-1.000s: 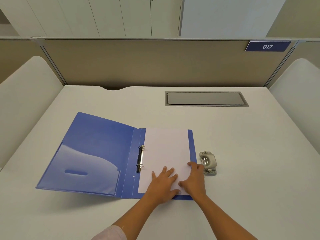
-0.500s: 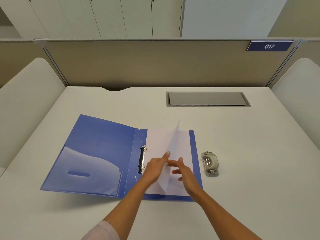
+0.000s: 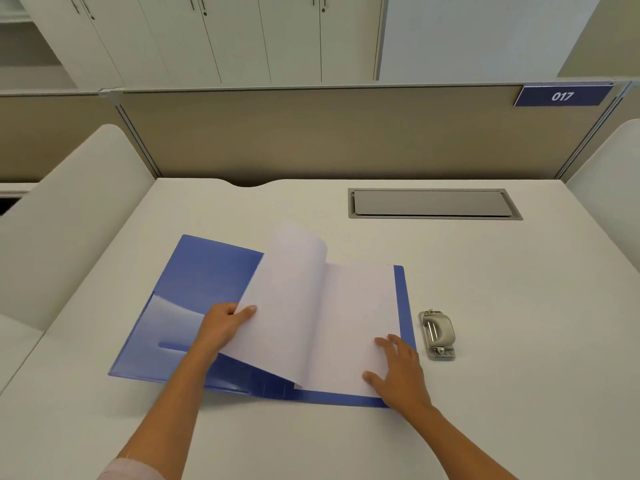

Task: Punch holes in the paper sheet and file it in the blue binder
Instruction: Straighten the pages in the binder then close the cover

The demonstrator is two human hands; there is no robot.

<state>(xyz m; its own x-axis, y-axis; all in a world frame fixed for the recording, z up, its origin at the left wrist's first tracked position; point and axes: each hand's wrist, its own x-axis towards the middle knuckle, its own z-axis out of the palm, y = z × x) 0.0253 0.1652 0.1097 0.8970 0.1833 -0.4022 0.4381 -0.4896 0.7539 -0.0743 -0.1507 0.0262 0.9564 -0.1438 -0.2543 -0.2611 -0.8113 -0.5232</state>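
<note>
The blue binder (image 3: 194, 282) lies open on the white desk. A white paper sheet (image 3: 287, 306) is folded over toward the left, curling above the binder's spine and hiding the ring clip. My left hand (image 3: 221, 327) grips that sheet's free edge, thumb on top. More white paper (image 3: 360, 313) lies flat on the binder's right half. My right hand (image 3: 398, 368) rests flat on its near right corner, fingers spread. A grey metal hole punch (image 3: 437, 335) stands just right of the binder, apart from both hands.
A grey cable hatch (image 3: 433, 203) is set into the desk at the back right. Beige partition walls with a blue 017 sign (image 3: 562, 95) close off the back. White curved side panels (image 3: 79, 209) flank the desk left and right.
My left hand lifted the sheet's right edge and swung it over to the left, across the spine. My right hand slid to the near right corner and pressed flat.
</note>
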